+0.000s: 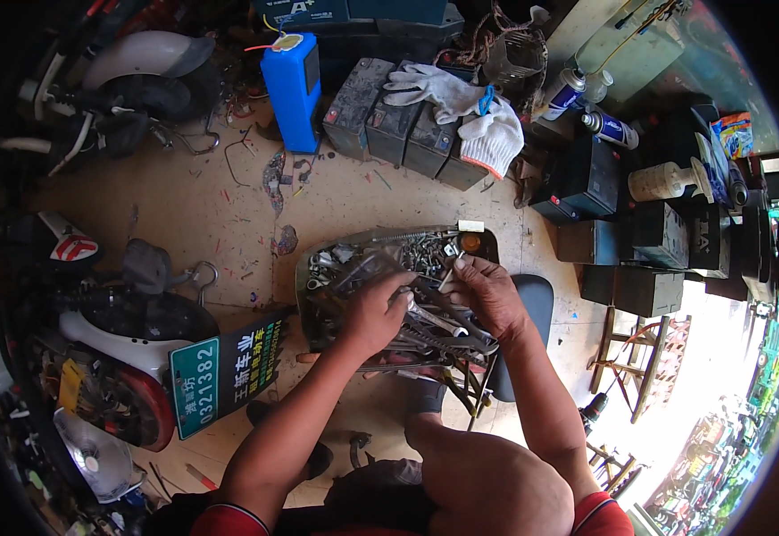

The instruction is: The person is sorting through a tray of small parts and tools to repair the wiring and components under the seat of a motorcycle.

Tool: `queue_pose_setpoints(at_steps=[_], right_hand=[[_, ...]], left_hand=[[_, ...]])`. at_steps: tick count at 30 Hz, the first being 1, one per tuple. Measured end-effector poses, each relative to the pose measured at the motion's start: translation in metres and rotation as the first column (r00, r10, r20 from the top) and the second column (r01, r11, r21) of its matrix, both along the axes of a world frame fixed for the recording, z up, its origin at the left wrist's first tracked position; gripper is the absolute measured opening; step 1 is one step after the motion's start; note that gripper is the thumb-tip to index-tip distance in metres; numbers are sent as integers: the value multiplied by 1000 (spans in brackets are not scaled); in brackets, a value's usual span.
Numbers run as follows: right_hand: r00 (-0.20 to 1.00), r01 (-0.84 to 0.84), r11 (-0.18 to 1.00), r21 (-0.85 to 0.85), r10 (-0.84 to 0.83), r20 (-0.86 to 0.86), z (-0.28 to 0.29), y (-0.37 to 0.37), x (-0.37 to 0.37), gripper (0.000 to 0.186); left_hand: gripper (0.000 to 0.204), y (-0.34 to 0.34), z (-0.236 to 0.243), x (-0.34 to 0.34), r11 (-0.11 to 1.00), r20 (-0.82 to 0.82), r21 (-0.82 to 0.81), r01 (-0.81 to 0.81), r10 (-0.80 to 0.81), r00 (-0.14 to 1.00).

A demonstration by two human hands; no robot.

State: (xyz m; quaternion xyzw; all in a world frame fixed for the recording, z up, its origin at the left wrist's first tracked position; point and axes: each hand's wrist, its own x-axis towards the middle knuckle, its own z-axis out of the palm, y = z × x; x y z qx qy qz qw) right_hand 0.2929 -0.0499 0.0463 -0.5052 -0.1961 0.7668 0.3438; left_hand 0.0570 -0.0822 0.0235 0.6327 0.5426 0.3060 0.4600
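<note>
A dark-rimmed tray full of loose screws, bolts, wrenches and other hand tools lies in front of me. Over its left half is my left hand, fingers curled at the edge of a smoky see-through box-like piece. My right hand is closed over the tray's right side, thumb and fingertips pinching a small pale metal part whose exact kind I cannot make out. Between the hands, a shiny wrench rests among the tools. A small amber round thing sits in the tray's far right corner.
Beyond the tray stand a blue battery pack and several dark batteries with white work gloves on top. More batteries and spray cans crowd the right. A scooter's rear with a green plate is at left.
</note>
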Motion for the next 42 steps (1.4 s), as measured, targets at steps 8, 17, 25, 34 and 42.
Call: queue_pose_setpoints(at_steps=[8, 17, 25, 34, 42], right_hand=[[861, -486, 860, 157, 440, 253, 48, -35, -50, 24], [516, -856, 466, 225, 799, 308, 75, -70, -80, 34], [475, -876, 460, 145, 768, 429, 197, -41, -56, 36], [594, -776, 583, 242, 543, 594, 319, -91, -86, 30], [356, -887, 448, 115, 502, 789, 289, -162, -172, 22]], left_hand=[[40, -46, 62, -13, 705, 568, -709, -7, 577, 587], [25, -153, 76, -48, 585, 382, -774, -241, 735, 560], [20, -293, -43, -59, 233, 71, -948, -216, 819, 569], [10, -318, -194, -60, 262, 103, -937, -230, 839, 534], [18, -315, -211, -79, 302, -332, -743, -597, 608, 721]])
